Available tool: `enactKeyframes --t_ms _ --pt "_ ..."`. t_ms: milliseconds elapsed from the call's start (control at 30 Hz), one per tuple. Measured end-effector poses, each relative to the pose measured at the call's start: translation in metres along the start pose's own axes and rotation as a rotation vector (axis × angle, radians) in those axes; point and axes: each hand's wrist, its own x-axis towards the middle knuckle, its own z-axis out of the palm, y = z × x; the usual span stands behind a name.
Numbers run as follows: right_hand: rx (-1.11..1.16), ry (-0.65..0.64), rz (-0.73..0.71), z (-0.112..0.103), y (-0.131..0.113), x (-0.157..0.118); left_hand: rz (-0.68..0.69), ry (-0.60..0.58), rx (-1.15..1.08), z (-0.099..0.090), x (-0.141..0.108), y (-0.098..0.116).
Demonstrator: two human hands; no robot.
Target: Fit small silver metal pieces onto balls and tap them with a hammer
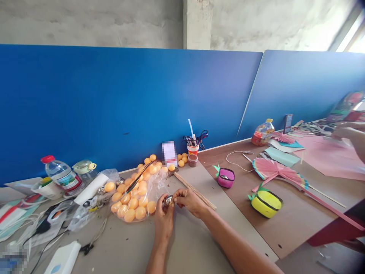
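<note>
Between the fingers of my left hand (164,217) is a small shiny silvery ball (168,200). My right hand (188,201) is beside it, with thumb and fingertips pinched together close to the ball's right side; whatever is in that pinch is too small to make out. Just left of my hands lies a clear plastic bag of orange balls (134,198), with a dark strap across it. A bundle of thin brown sticks (195,190) lies behind my right hand and forearm.
Left are a water bottle (62,175), a lidded jug (84,169), cables and a white box (64,258). A cup of pens (193,148) stands behind. Right are a purple pouch (226,177), a yellow pouch (266,203), a pink paper fan (270,169) and another person's hand (352,135).
</note>
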Motion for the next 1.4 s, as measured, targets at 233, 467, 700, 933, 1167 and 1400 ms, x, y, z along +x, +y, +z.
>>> enactKeyframes --t_ms 233,467,700,933,1167,1400 --pt "0.115 -0.055 0.075 -0.004 0.010 0.005 0.064 -0.001 0.094 -0.002 0.000 -0.005" --pt "0.161 -0.052 0.130 -0.007 0.011 0.006 0.123 0.015 0.077 -0.001 0.001 -0.008" --pt "0.173 -0.067 0.122 -0.007 0.009 0.006 0.115 0.012 0.066 -0.001 0.001 -0.009" --pt "0.093 -0.040 0.117 -0.006 0.011 0.005 0.088 0.004 0.112 -0.002 -0.001 -0.007" --pt "0.006 0.034 0.095 -0.002 0.008 0.002 0.163 0.050 0.249 0.001 -0.005 0.003" --pt "0.083 0.065 0.097 0.005 0.019 0.006 0.190 0.058 0.269 0.001 -0.007 0.007"
